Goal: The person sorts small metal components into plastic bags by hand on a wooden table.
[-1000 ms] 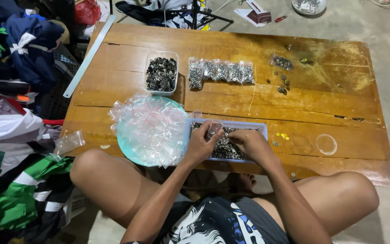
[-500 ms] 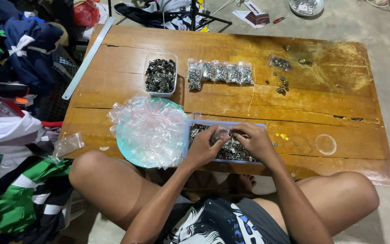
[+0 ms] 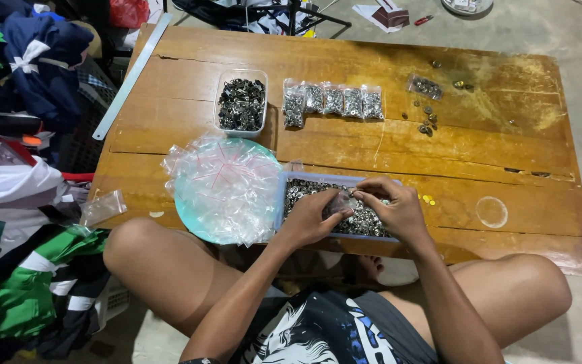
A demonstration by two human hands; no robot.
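Both my hands meet over a shallow blue tray (image 3: 289, 180) full of small silver metal rings at the near edge of a low wooden table (image 3: 345, 145). My left hand (image 3: 311, 219) holds a small clear plastic bag (image 3: 340, 201) by its side. My right hand (image 3: 393, 207) pinches the bag's top edge. Left of the tray lies a round teal plate (image 3: 190, 216) heaped with empty clear zip bags (image 3: 220, 182).
Farther back stand a clear tub of dark metal pieces (image 3: 241, 102), a row of several filled small bags (image 3: 333, 101), and loose metal bits (image 3: 427, 121). A long metal ruler (image 3: 133, 74) lies along the left edge. Clothes (image 3: 15, 202) pile on the floor at left.
My hands have lifted from the rings in the tray and come together on the small bag, which is now held up between them.
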